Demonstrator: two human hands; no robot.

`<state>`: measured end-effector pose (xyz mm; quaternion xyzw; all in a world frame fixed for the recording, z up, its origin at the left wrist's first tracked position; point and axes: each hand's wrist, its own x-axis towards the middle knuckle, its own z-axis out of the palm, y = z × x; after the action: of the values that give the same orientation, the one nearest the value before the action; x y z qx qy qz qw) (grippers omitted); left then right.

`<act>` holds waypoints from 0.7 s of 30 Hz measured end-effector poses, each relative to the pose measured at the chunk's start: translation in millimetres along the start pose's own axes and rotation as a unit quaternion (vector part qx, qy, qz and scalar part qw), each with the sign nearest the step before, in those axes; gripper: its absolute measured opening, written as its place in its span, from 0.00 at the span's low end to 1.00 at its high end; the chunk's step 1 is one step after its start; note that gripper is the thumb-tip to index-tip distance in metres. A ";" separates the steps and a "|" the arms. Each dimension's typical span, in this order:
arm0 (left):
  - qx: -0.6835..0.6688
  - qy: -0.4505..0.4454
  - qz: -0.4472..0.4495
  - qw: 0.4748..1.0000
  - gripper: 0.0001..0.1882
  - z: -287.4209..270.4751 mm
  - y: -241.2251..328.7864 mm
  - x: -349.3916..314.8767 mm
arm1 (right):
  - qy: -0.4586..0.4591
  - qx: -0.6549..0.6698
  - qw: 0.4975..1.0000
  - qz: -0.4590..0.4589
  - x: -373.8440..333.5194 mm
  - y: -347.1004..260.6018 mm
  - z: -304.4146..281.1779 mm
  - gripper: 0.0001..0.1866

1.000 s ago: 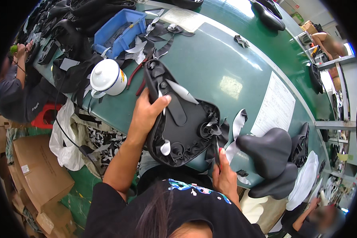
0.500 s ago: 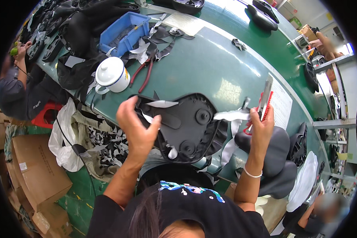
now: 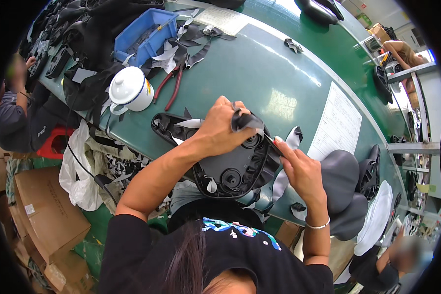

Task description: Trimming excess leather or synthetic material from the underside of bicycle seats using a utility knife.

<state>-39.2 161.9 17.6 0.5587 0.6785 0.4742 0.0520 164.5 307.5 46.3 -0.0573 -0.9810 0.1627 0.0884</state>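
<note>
Centrally, the left hand [image 3: 223, 126] is closed, its grip pinching a loose dark flap [image 3: 247, 122] over the upturned saddle [image 3: 215, 169]; the right hand [image 3: 301, 171] clasps a slim red-marked tool [image 3: 275, 141], mostly hidden, at the saddle's rim. The step in hand appears to be trimming surplus cover; the next move would call for a taut flap and careful clearance from the left hand. Outward, the saddle lies at the near edge of the bench [image 3: 235, 73], pliers [image 3: 175, 92] and mug [image 3: 131, 90] beyond.
</note>
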 end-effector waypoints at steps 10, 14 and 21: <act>-0.098 0.100 -0.067 0.988 0.12 -31.2 17.4 13.8 | -0.028 -0.020 0.978 0.207 -10.3 -59.4 1.3 0.27; 0.168 0.123 0.059 0.976 0.13 -15.5 -21.7 25.4 | -0.010 -0.094 0.986 0.140 19.6 -38.3 1.8 0.26; -0.332 0.252 -0.303 0.857 0.16 -34.4 -41.7 13.8 | -0.080 -0.181 0.977 0.085 -3.3 -55.0 -19.2 0.27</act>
<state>-94.6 156.0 13.5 0.1371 0.6062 0.7567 0.2029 166.8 261.3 81.8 -0.1419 -0.9897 -0.0066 -0.0168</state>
